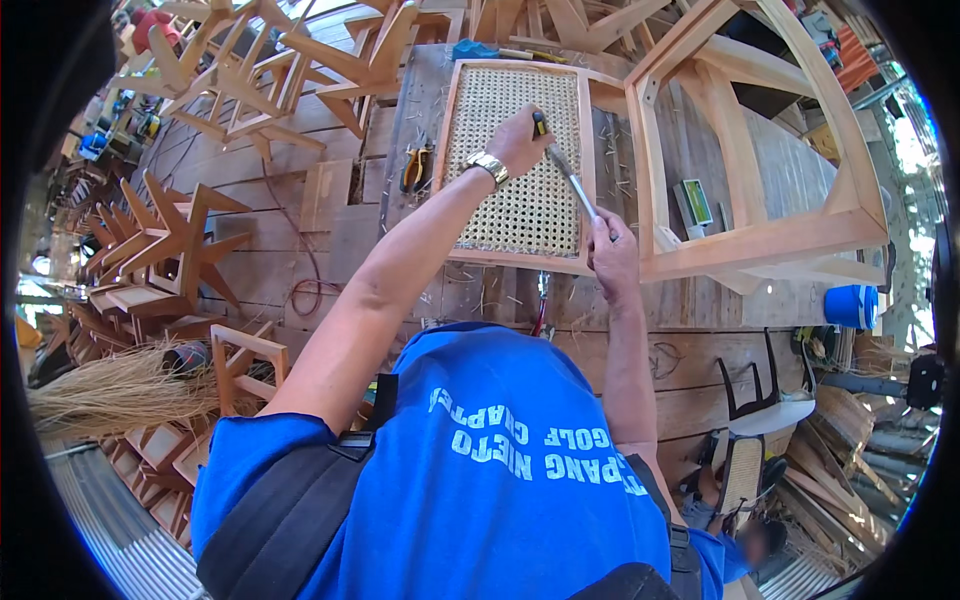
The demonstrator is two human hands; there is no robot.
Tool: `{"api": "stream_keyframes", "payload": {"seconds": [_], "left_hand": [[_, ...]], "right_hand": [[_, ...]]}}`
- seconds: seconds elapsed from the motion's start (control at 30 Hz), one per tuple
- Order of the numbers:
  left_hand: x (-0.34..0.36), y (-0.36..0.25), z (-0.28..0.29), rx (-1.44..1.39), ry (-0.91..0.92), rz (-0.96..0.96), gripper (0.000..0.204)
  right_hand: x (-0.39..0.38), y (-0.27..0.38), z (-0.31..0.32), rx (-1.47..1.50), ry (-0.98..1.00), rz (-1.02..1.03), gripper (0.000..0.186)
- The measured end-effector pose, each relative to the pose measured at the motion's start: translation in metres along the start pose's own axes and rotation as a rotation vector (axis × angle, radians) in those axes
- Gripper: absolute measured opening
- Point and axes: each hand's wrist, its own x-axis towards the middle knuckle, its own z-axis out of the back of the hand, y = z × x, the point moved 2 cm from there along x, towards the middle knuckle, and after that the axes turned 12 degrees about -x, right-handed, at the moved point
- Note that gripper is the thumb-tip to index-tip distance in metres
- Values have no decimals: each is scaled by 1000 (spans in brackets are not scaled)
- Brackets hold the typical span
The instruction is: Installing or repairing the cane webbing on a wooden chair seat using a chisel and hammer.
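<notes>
Left hand: we close it around a hammer handle, at 12 o'clock.
Right hand: we pinch a metal chisel on the frame's right edge.
Cane seat frame: lies flat on the workbench.
Done: the cane weave fills the frame.
Left: we judge the edge still needs tapping in.

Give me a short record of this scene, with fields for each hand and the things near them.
left hand: grips a tool's dark handle, above the cane panel
right hand: holds the metal tool low, at the panel's right frame edge
panel: woven cane in a wooden frame, flat on the workbench
pliers: left of the panel
beside: open wooden frame, right
</notes>
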Motion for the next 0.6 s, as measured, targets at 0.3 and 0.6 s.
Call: {"api": "stream_keyframes", "payload": {"seconds": [0.3, 0.6], "left_hand": [[-38, -8, 15, -246, 38, -13, 38], [-27, -16, 3, -19, 163, -83, 29]], "right_hand": [[-66, -14, 32, 325, -130, -105, 33], [-41, -24, 11, 57, -87, -51, 31]]}}
